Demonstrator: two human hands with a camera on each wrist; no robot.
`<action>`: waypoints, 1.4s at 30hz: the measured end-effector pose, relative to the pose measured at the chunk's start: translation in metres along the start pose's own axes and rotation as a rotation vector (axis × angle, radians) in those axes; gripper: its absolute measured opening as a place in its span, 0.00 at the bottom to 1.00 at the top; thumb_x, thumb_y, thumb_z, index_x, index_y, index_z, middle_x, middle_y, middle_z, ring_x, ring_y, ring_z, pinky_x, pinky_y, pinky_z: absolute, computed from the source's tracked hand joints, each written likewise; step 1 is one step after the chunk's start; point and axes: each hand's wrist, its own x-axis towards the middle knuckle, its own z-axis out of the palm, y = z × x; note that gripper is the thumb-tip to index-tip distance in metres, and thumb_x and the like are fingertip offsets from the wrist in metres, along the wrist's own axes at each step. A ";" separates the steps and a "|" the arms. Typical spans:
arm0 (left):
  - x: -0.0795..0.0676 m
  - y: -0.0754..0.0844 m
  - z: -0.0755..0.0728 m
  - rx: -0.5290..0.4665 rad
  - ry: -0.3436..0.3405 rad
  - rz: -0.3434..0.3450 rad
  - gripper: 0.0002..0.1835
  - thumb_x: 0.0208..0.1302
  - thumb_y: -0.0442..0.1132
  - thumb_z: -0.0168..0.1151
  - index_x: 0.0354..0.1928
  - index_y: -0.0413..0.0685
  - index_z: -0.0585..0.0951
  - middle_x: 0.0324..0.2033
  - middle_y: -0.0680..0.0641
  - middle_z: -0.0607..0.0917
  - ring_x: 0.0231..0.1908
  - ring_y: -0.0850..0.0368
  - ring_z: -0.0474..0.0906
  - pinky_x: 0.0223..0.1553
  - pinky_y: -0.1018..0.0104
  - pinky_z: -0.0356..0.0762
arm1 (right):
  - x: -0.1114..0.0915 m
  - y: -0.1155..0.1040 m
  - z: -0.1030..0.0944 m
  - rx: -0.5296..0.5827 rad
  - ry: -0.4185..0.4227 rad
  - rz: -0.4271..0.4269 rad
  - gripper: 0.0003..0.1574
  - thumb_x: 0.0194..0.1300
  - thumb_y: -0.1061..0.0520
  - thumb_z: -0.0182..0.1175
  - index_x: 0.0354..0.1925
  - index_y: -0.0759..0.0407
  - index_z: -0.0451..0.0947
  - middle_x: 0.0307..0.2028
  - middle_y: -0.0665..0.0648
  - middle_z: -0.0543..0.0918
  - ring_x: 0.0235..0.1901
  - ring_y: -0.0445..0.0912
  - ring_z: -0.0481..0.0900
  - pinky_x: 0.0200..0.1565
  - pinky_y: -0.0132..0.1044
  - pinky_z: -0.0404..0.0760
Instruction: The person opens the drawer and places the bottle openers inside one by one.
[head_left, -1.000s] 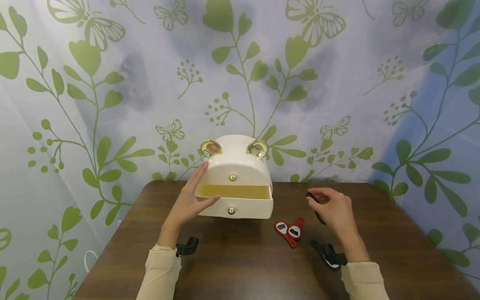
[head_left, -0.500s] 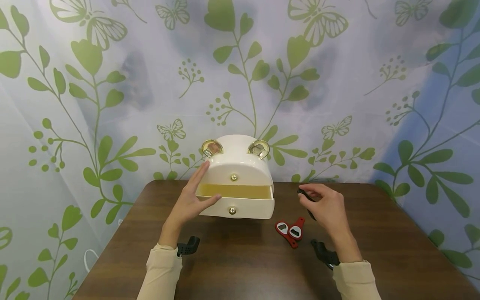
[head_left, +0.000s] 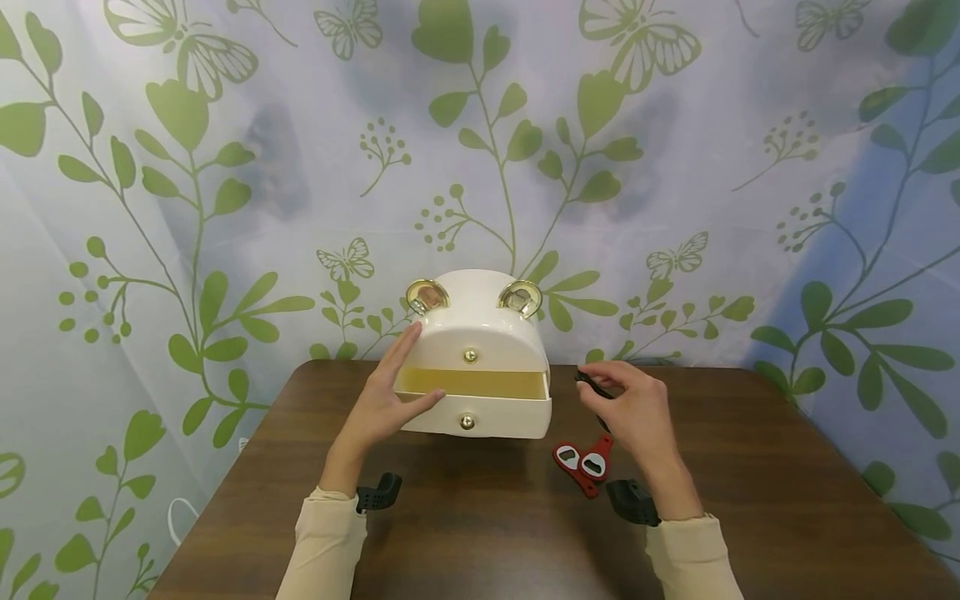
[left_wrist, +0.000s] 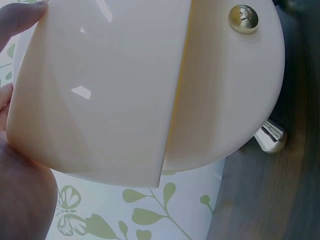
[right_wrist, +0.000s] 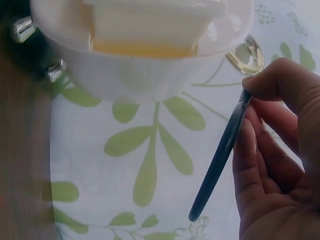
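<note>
A white drawer box (head_left: 483,321) with gold ear-shaped trims stands at the table's back, its lower drawer (head_left: 510,418) pulled out and the yellow inside showing. My left hand (head_left: 381,410) lies at the box's left side, fingers stretched up along it and thumb reaching across the drawer front. In the left wrist view the thumb and fingers touch the white shell (left_wrist: 110,100). My right hand (head_left: 636,407), just right of the box, pinches a slim black bottle opener (right_wrist: 220,157) between thumb and fingers, seen edge-on and slanting down; its face is hidden.
Two red bottle openers (head_left: 580,467) with white ovals lie crossed on the brown table (head_left: 465,533), in front of the box and near my right hand. My right wrist camera (head_left: 632,502) covers the spot where another black opener lay. A leaf-patterned cloth (head_left: 480,167) hangs behind.
My right hand has moved left towards the box with the black bottle opener. The left hand and the drawer stay in place.
</note>
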 end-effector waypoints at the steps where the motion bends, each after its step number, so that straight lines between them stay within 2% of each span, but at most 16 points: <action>1: 0.000 0.000 0.000 0.003 0.000 0.000 0.55 0.59 0.44 0.79 0.82 0.64 0.54 0.81 0.56 0.55 0.80 0.52 0.51 0.76 0.40 0.55 | 0.000 -0.001 0.001 0.005 0.000 0.001 0.14 0.57 0.63 0.75 0.43 0.52 0.91 0.40 0.53 0.90 0.36 0.48 0.87 0.42 0.47 0.85; 11: 0.000 0.003 0.000 -0.014 -0.005 -0.009 0.55 0.59 0.44 0.78 0.83 0.65 0.54 0.81 0.57 0.55 0.80 0.53 0.50 0.76 0.39 0.54 | 0.003 -0.006 0.011 0.062 -0.019 -0.030 0.14 0.57 0.63 0.76 0.44 0.54 0.91 0.40 0.54 0.89 0.37 0.48 0.87 0.44 0.51 0.86; 18: 0.000 0.003 -0.001 -0.016 -0.007 -0.014 0.55 0.60 0.44 0.78 0.82 0.65 0.54 0.81 0.58 0.55 0.80 0.53 0.50 0.76 0.40 0.54 | 0.005 -0.010 0.019 0.092 -0.022 -0.054 0.14 0.57 0.64 0.76 0.44 0.56 0.91 0.41 0.54 0.90 0.37 0.47 0.87 0.43 0.30 0.83; 21: 0.000 0.003 0.000 -0.016 -0.005 -0.005 0.54 0.60 0.43 0.78 0.83 0.63 0.55 0.81 0.57 0.55 0.80 0.52 0.50 0.76 0.39 0.55 | 0.007 -0.012 0.022 0.105 -0.016 -0.071 0.14 0.57 0.64 0.76 0.43 0.56 0.91 0.40 0.54 0.90 0.36 0.47 0.87 0.43 0.25 0.81; 25: 0.000 0.002 0.000 -0.020 -0.005 -0.003 0.55 0.60 0.42 0.78 0.83 0.63 0.54 0.81 0.57 0.55 0.80 0.53 0.50 0.76 0.40 0.55 | 0.008 -0.017 0.027 0.110 0.003 -0.096 0.14 0.56 0.64 0.76 0.42 0.55 0.91 0.38 0.52 0.90 0.35 0.46 0.87 0.43 0.25 0.81; 31: 0.000 0.000 0.000 -0.019 -0.003 -0.008 0.55 0.59 0.42 0.78 0.83 0.64 0.54 0.81 0.58 0.55 0.80 0.54 0.50 0.76 0.41 0.55 | 0.010 -0.024 0.033 0.128 0.018 -0.128 0.14 0.55 0.64 0.76 0.42 0.55 0.91 0.39 0.53 0.90 0.35 0.46 0.87 0.42 0.29 0.83; 36: 0.000 -0.001 0.000 -0.017 -0.002 -0.005 0.55 0.59 0.42 0.79 0.83 0.61 0.54 0.81 0.57 0.55 0.80 0.54 0.50 0.76 0.41 0.54 | 0.012 -0.028 0.039 0.139 0.009 -0.161 0.13 0.55 0.65 0.76 0.42 0.56 0.91 0.39 0.53 0.89 0.34 0.45 0.87 0.40 0.24 0.81; 42: 0.000 0.000 0.000 -0.020 -0.002 0.004 0.55 0.59 0.42 0.78 0.83 0.61 0.55 0.81 0.57 0.55 0.80 0.53 0.50 0.76 0.41 0.54 | 0.013 -0.032 0.045 0.130 0.025 -0.238 0.14 0.56 0.65 0.76 0.42 0.57 0.91 0.40 0.54 0.89 0.37 0.46 0.86 0.42 0.24 0.81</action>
